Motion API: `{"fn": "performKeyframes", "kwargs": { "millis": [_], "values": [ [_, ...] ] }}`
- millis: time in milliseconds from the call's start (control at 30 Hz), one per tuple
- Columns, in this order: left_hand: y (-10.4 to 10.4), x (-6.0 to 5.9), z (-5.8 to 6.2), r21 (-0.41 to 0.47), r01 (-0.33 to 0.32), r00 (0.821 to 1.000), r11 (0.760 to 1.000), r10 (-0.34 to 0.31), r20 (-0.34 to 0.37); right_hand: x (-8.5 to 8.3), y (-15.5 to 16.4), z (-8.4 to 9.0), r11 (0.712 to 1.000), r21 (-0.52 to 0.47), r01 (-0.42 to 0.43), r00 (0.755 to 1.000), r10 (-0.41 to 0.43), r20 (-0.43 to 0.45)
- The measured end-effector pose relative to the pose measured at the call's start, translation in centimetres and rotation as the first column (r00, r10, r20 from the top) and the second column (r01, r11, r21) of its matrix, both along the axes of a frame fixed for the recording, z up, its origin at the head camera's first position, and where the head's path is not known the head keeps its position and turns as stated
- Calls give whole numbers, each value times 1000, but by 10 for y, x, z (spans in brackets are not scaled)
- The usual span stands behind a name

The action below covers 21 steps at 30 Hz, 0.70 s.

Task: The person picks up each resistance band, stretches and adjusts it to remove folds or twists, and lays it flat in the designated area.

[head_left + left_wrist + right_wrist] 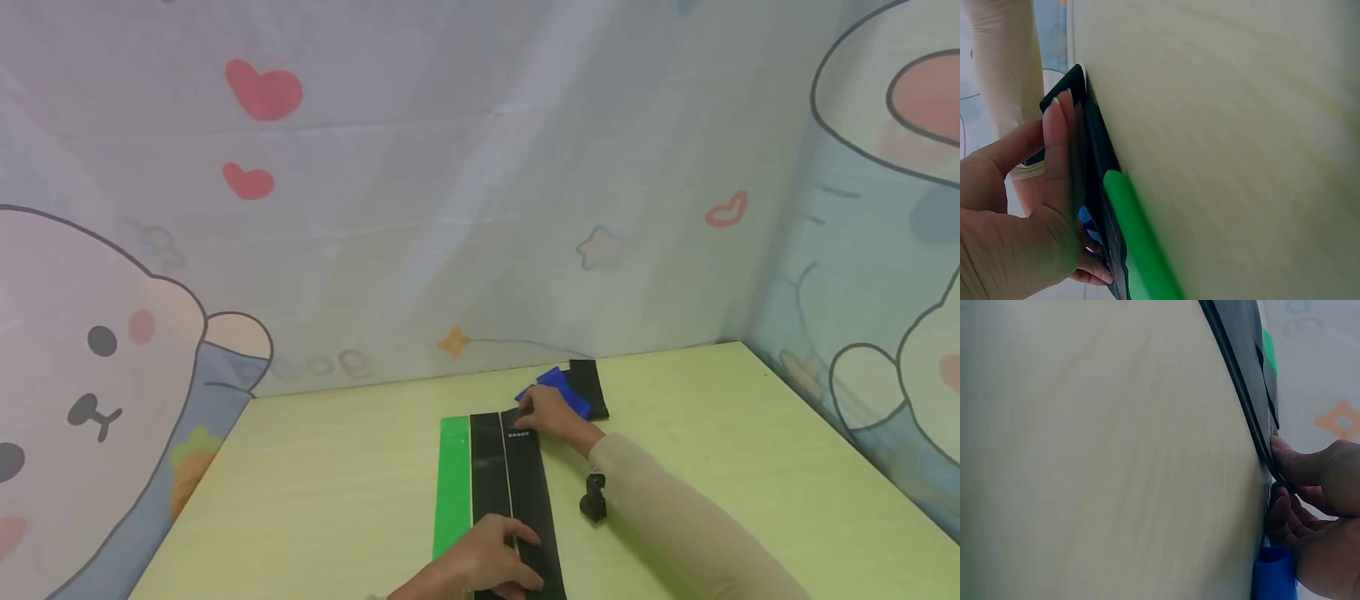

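Side by side lie a green flat band (452,483) and two black ones, which look like resistance bands. My right hand (551,412) pinches the far end of the rightmost black resistance band (531,479), near small white print. In the right wrist view, the thumb lies over that end and the fingers (1280,509) curl at its edge. My left hand (491,558) rests on the near part of the same band, its thumb and forefinger spread apart. The middle black band (489,467) runs partly under the left hand. The near ends are out of the head view.
A blue band (564,390) and another black band (588,387) lie in a loose heap beyond my right hand. A small black device (593,498) sits by the right sleeve. Printed cloth (450,208) walls the back and sides of the pale table (322,492).
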State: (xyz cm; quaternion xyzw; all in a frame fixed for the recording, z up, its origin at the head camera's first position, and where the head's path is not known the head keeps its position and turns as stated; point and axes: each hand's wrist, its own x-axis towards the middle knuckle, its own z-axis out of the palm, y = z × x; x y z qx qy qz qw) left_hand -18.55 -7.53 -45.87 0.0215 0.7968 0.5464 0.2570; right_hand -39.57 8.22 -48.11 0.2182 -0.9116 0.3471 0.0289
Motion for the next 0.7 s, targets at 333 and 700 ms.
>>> {"fn": "performKeyframes", "kwargs": {
  "millis": [333, 700],
  "values": [
    [-6, -1, -1, -44, 74, 997, 996, -73, 17, -3, -3, -3, 1000, 21, -16, 999, 17, -48],
    [-11, -2, -2, -25, 192, 981, 981, -192, 5, -4, -4, -3, 998, 59, -9, 1000, 10, -22]
  ]
}}
